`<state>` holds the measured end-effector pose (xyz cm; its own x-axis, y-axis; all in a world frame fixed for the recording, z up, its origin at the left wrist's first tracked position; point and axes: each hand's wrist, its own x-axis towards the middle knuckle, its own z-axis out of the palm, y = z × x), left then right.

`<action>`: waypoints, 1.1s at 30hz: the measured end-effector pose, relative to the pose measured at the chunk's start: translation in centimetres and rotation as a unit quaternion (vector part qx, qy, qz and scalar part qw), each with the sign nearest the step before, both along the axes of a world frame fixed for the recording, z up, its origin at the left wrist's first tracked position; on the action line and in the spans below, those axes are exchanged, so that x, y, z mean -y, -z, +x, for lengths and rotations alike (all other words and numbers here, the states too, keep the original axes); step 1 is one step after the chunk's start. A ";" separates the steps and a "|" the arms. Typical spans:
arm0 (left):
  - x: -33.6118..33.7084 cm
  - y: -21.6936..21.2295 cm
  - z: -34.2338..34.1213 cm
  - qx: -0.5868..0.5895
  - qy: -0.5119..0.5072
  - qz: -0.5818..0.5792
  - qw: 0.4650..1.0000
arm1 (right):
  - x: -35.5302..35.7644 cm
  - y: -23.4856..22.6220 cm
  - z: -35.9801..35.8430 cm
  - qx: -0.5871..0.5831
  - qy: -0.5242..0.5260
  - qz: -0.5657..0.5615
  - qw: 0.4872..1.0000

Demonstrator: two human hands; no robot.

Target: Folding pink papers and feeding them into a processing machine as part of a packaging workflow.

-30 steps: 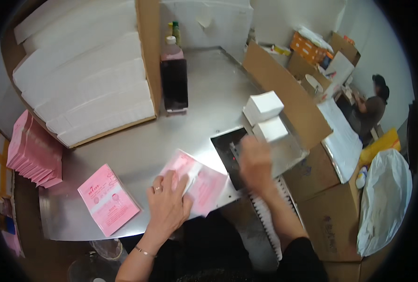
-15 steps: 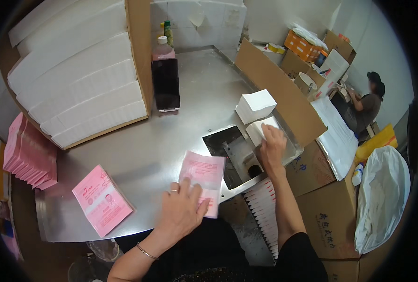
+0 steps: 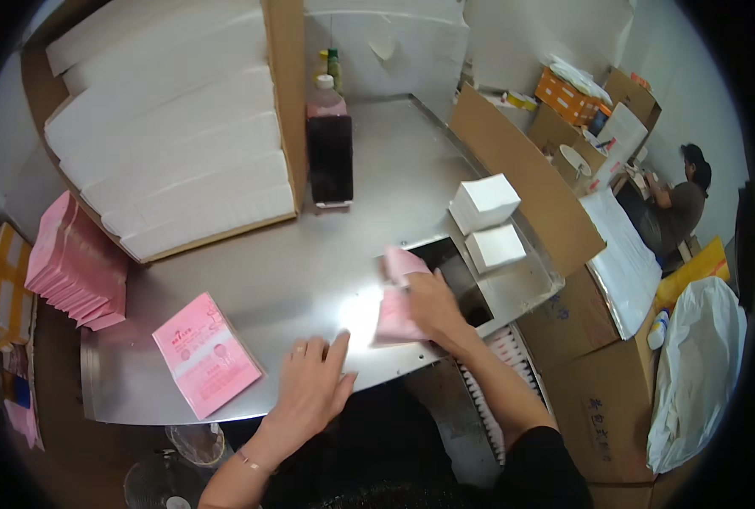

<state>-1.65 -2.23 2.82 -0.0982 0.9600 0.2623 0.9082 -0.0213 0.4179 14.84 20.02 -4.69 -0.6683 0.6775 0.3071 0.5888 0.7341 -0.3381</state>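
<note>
My right hand (image 3: 439, 312) lies over a pink printed plastic packet (image 3: 399, 318) beside the rectangular opening (image 3: 450, 263) in the metal table. Its fingers are smeared by motion and partly hidden, but they appear to grip the packet. Nearer the table's front edge, my left hand (image 3: 308, 386) hovers with fingers spread and nothing in it. To its left lies a flat stack of pink printed packets (image 3: 206, 356). Beyond the opening sit two white blocks of folded paper, the farther one (image 3: 486, 204) and the nearer one (image 3: 496, 248).
A big carton of white paper blocks (image 3: 182, 144) stands at the left back, with a dark phone (image 3: 331, 161) leaning near a bottle. Filled pink packets (image 3: 76, 263) stand at far left. A cardboard flap (image 3: 530, 178) borders the right side. Another person (image 3: 679, 199) sits at far right.
My right hand has left the nearer white block and come down to the pink packet. My left hand has let go of that packet and drawn back. The view has shifted a little.
</note>
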 end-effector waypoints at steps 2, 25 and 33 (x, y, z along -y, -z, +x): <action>1.4 0.6 -0.2 -0.002 0.045 0.035 0.998 | -1.1 -0.7 1.4 0.050 0.078 -0.055 0.994; -2.6 2.6 1.3 -0.019 0.116 0.095 0.989 | 1.2 -4.5 5.0 -0.092 -0.007 0.188 0.978; -3.3 2.6 2.1 -0.035 -0.022 0.093 0.995 | 8.3 -5.5 -3.7 0.084 -0.116 0.124 0.982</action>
<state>0.43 1.08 0.20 -0.1133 0.8895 0.4427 0.9370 -0.0525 0.3455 11.14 11.77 0.78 -0.8511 0.4190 0.3162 0.4279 0.9027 -0.0443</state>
